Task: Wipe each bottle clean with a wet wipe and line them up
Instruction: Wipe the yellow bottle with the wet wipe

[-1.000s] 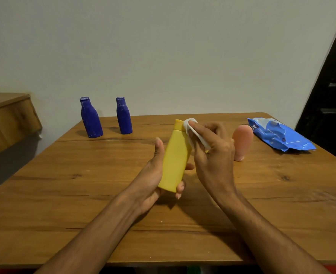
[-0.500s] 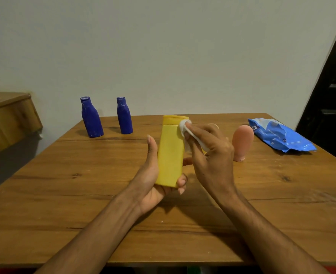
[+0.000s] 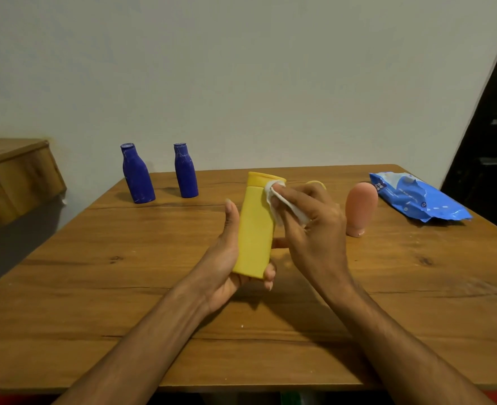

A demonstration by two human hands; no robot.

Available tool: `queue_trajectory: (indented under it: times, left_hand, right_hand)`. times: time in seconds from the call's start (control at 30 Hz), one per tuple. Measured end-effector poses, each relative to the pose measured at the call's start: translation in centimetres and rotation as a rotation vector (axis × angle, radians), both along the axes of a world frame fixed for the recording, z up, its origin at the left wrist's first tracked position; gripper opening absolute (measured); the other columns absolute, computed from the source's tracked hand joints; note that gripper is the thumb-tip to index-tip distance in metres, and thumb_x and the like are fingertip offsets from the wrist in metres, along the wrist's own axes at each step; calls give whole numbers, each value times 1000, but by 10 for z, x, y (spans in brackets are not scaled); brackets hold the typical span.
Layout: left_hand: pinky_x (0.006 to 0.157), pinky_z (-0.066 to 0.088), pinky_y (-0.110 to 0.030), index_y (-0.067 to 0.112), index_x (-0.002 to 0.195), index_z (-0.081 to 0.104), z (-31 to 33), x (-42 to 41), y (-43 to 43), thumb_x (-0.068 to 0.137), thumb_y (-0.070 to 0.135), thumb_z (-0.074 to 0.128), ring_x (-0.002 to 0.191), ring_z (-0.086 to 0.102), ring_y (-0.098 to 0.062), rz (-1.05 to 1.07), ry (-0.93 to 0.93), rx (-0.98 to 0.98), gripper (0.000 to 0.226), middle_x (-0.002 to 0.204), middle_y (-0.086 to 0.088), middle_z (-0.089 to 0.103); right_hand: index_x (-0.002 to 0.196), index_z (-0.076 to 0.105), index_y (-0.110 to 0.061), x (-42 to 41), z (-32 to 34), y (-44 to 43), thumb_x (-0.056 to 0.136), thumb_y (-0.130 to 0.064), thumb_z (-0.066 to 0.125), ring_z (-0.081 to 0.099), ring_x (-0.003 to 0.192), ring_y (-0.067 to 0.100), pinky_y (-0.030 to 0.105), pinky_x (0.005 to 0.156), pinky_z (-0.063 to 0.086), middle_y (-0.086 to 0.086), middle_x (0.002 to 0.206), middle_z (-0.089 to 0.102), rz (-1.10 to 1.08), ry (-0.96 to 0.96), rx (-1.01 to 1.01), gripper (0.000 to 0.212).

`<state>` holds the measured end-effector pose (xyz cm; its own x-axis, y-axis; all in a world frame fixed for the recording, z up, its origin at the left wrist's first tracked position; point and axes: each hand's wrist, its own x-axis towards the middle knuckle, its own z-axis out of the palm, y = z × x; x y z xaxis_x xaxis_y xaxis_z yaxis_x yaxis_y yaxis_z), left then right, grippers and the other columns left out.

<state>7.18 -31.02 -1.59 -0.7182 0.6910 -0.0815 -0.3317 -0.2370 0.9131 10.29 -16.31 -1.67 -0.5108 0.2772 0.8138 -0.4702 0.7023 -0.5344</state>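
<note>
My left hand (image 3: 226,258) grips a yellow bottle (image 3: 254,229) by its lower half and holds it nearly upright above the wooden table (image 3: 95,287). My right hand (image 3: 311,229) pinches a white wet wipe (image 3: 282,206) and presses it against the bottle's upper right side, near the cap. Two dark blue bottles (image 3: 137,173) (image 3: 185,171) stand side by side at the table's far left. A pink bottle (image 3: 359,209) stands cap-down to the right of my right hand. Another yellow object (image 3: 317,184) peeks out behind my right hand.
A blue wet-wipe pack (image 3: 416,197) lies at the table's far right corner. A wooden ledge (image 3: 13,173) juts out on the left, beyond the table. A plain wall stands behind, with dark shelving (image 3: 495,141) to the right.
The yellow bottle has tilted from a rightward lean to nearly upright in my left hand. My right hand's wipe has stayed at the bottle's upper right side, near the cap.
</note>
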Motion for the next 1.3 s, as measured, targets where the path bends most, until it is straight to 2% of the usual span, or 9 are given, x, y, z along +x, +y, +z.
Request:
queue_trajectory:
  times: [0.1, 0.27, 0.47, 0.57, 0.7, 0.83, 0.97, 1.07, 1.3]
  left_hand:
    - [62, 57, -41, 23, 127, 54, 1, -2, 1, 82, 74, 31, 70, 66, -27, 44, 5, 46, 72, 93, -11, 74]
    - [86, 56, -50, 23, 128, 53, -1, -7, 3, 80, 72, 38, 106, 69, -30, 152, -40, 47, 71, 113, -14, 71]
    - [80, 58, -51, 27, 133, 48, -4, -5, 4, 80, 71, 35, 92, 70, -34, 50, 38, 6, 70, 112, -16, 71]
    - [88, 55, -53, 26, 134, 50, -5, -5, 6, 77, 71, 41, 109, 67, -33, 145, 0, 46, 74, 120, -15, 69]
    - [89, 55, -50, 23, 135, 49, -6, -7, 7, 71, 71, 45, 113, 65, -29, 301, -12, 88, 80, 121, -12, 68]
    - [91, 54, -50, 23, 138, 46, -5, -11, 6, 70, 73, 46, 110, 66, -30, 391, -58, 123, 84, 120, -14, 68]
    - [80, 58, -44, 23, 140, 44, -3, -13, 4, 69, 72, 49, 105, 69, -30, 422, -81, 115, 87, 118, -14, 69]
    - [86, 57, -45, 20, 138, 45, -3, -12, 3, 64, 71, 52, 105, 69, -28, 406, -11, 62, 91, 116, -13, 70]
    - [99, 49, -54, 24, 126, 54, -7, -5, 3, 73, 68, 48, 111, 66, -28, 201, 98, -46, 69, 117, -12, 71]
  right_hand:
    - [116, 69, -21, 1, -2, -3, 91, -37, 57, 57, 94, 15, 51, 70, 53, -10, 101, 58, 64, -85, 61, 32]
    - [109, 72, -20, 5, -2, -9, 88, -38, 62, 54, 86, 14, 50, 69, 49, -12, 94, 57, 90, -168, 202, 30]
    - [113, 71, -20, 2, 0, -2, 89, -35, 60, 58, 87, 15, 52, 69, 49, -4, 95, 62, 1, -47, 104, 30]
    - [110, 73, -15, 4, 0, -6, 86, -24, 69, 59, 88, 14, 49, 70, 52, -2, 95, 64, 57, -71, 109, 25]
    - [108, 74, -13, 5, 1, -9, 84, -16, 74, 62, 88, 12, 39, 71, 56, -1, 96, 68, 141, -122, 131, 24]
    - [104, 75, -14, 9, 5, -11, 83, -16, 75, 63, 90, 3, 15, 73, 52, -4, 99, 72, 199, -166, 158, 22]
    - [105, 74, -16, 9, 7, -11, 84, -17, 74, 64, 92, 4, 19, 76, 54, -4, 101, 72, 243, -306, 203, 22]
    - [105, 74, -15, 11, 7, -11, 84, -16, 74, 64, 93, 4, 20, 78, 54, -3, 102, 72, 242, -336, 197, 21]
    - [106, 73, -11, 11, 5, -13, 84, -17, 73, 64, 92, 5, 22, 75, 56, 0, 102, 71, 78, -120, 10, 22]
